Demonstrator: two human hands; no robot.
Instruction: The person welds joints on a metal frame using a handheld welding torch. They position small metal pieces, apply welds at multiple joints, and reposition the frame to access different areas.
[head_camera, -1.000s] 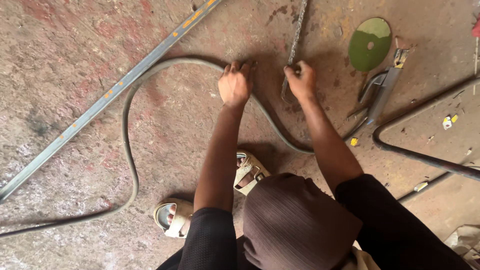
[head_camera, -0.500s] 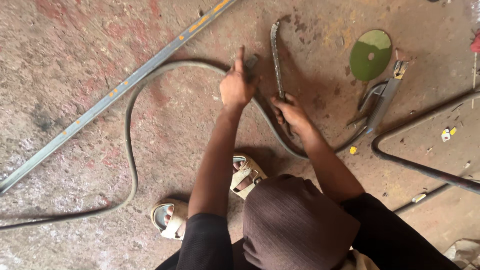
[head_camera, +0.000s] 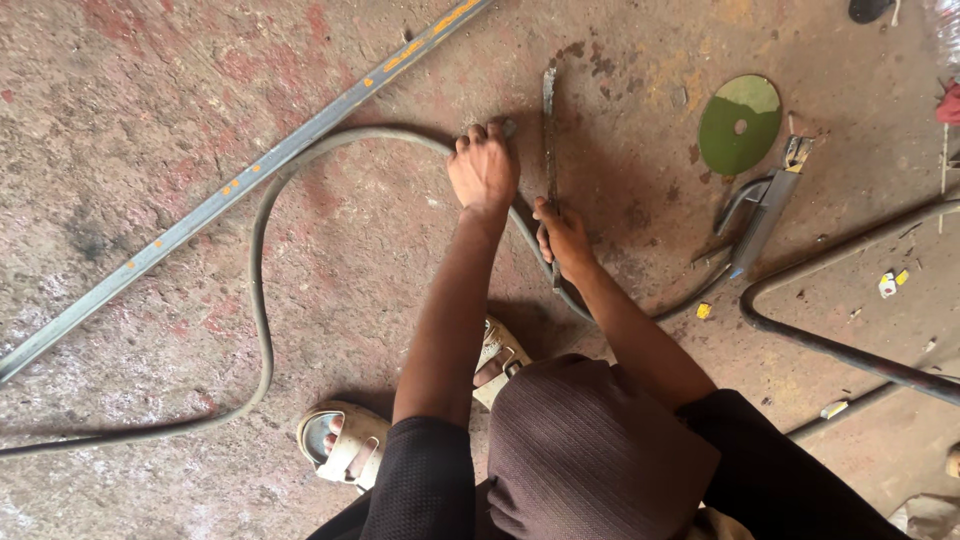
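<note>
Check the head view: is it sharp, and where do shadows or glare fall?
Head view: sharp, no motion blur on the left hand or right hand; light is soft and even, without glare; a faint shadow lies on the floor beside the sandals; the frame edges look slightly stretched.

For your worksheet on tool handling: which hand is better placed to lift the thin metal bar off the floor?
The right hand: its grip already wraps the near end of the bar. The left hand is beside it, pressed down near the hose.
</note>
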